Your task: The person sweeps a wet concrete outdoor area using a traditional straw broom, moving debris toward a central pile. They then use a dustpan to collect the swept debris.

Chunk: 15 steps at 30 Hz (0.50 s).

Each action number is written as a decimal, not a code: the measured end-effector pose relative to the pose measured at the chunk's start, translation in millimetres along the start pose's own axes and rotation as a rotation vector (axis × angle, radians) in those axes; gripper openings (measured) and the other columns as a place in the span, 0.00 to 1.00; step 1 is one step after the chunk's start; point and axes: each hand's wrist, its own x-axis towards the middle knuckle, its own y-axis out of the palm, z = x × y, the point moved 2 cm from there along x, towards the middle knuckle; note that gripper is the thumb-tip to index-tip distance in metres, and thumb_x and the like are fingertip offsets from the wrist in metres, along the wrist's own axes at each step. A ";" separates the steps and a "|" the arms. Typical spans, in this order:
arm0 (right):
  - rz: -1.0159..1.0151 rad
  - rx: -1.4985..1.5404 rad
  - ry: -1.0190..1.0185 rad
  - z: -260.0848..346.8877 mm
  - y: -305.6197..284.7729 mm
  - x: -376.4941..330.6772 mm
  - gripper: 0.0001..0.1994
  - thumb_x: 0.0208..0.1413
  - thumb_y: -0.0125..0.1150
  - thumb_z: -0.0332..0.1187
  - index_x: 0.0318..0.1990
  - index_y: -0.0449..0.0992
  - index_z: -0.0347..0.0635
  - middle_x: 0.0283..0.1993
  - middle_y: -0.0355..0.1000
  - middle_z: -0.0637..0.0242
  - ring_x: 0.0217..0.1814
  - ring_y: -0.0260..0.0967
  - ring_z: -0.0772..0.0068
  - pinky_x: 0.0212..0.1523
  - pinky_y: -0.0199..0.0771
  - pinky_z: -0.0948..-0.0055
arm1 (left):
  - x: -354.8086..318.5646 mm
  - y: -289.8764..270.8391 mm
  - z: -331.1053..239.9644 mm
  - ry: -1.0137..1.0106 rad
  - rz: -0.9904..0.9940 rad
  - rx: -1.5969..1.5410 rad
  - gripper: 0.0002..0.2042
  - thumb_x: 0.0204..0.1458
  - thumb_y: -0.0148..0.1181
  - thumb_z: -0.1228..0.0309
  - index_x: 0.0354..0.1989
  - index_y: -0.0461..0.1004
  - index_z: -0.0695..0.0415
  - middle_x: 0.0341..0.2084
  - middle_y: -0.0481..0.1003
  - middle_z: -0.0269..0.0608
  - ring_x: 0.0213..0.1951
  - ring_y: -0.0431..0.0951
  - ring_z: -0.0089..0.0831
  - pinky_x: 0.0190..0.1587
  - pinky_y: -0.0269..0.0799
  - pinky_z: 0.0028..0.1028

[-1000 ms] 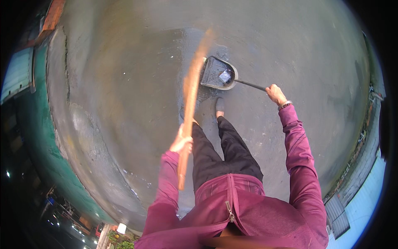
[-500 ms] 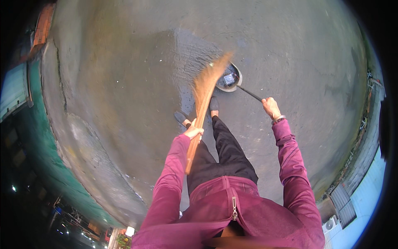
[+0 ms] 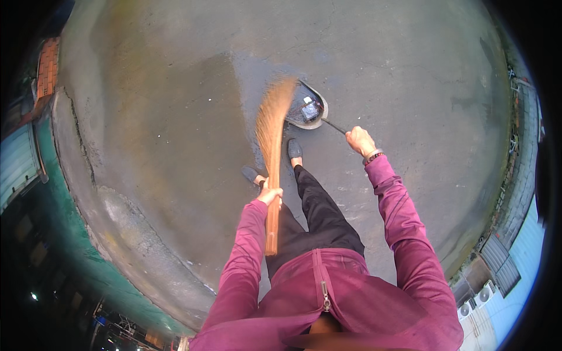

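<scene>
My left hand is wrapped round the stem of a straw broom. The broom's bristles, blurred by motion, fan out ahead of my feet, beside the open left side of a dustpan. My right hand grips the dustpan's thin dark handle. Inside the pan lie a silvery-grey crumpled piece of litter and a small white scrap. The pan rests on the concrete floor. Behind the bristles, part of its mouth is hidden.
Grey concrete floor spreads all round me, with a darker damp patch near the broom. A low green wall edge curves along the left. Blue sheet walls and outdoor air-conditioner units stand at the lower right.
The dustpan and my right hand have come left and a little closer in. The broom has swung left and stands more upright, its bristles drawn off the pan, so the white scrap now shows.
</scene>
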 end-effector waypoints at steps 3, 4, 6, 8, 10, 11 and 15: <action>0.003 0.040 -0.031 -7.5 0.3 4.1 0.18 0.47 0.47 0.39 0.36 0.74 0.33 0.41 0.69 0.42 0.46 0.66 0.43 0.46 0.67 0.57 | -16.4 3.4 16.2 0.047 0.021 0.158 0.39 0.38 0.50 0.80 0.61 0.42 0.41 0.19 0.63 0.39 0.13 0.65 0.27 0.14 0.67 0.30; -0.012 0.044 -0.018 -14.3 -1.3 6.9 0.18 0.47 0.47 0.39 0.36 0.74 0.32 0.41 0.69 0.42 0.47 0.66 0.43 0.47 0.67 0.57 | -28.3 3.9 20.7 0.057 0.073 0.117 0.40 0.38 0.50 0.80 0.61 0.42 0.42 0.19 0.63 0.39 0.13 0.65 0.26 0.14 0.67 0.29; -0.031 0.073 -0.017 -32.3 -6.0 12.6 0.18 0.47 0.47 0.39 0.36 0.74 0.31 0.41 0.69 0.41 0.47 0.66 0.44 0.47 0.67 0.57 | -56.7 -2.0 23.6 0.087 0.049 0.111 0.41 0.38 0.50 0.80 0.62 0.40 0.42 0.19 0.63 0.38 0.13 0.65 0.26 0.14 0.67 0.28; -0.002 0.086 -0.025 -57.1 -11.8 16.8 0.19 0.47 0.47 0.39 0.36 0.73 0.29 0.41 0.68 0.39 0.47 0.66 0.44 0.46 0.66 0.57 | -79.4 -9.6 15.9 0.106 -0.061 0.154 0.43 0.38 0.51 0.80 0.64 0.36 0.42 0.17 0.64 0.38 0.13 0.65 0.27 0.13 0.67 0.28; 0.044 0.126 -0.013 -85.4 -15.9 16.3 0.19 0.47 0.46 0.39 0.35 0.72 0.28 0.40 0.68 0.39 0.46 0.66 0.43 0.45 0.67 0.57 | -89.5 -17.1 -4.9 0.173 -0.063 0.098 0.45 0.38 0.52 0.79 0.64 0.33 0.40 0.16 0.65 0.39 0.13 0.66 0.28 0.14 0.67 0.29; 0.057 0.163 0.006 -100.0 -17.1 13.4 0.19 0.47 0.46 0.39 0.34 0.72 0.28 0.39 0.68 0.38 0.45 0.67 0.43 0.44 0.67 0.57 | -88.5 -23.9 -20.7 0.169 -0.091 0.058 0.45 0.39 0.51 0.80 0.64 0.31 0.40 0.15 0.66 0.41 0.13 0.67 0.30 0.13 0.68 0.31; 0.064 0.283 0.014 -141.2 -9.5 -6.7 0.19 0.47 0.45 0.40 0.31 0.71 0.26 0.34 0.69 0.38 0.42 0.68 0.44 0.42 0.67 0.58 | -50.9 -54.5 -102.2 0.294 -0.155 0.121 0.46 0.38 0.51 0.79 0.63 0.28 0.43 0.16 0.65 0.41 0.13 0.67 0.30 0.12 0.69 0.33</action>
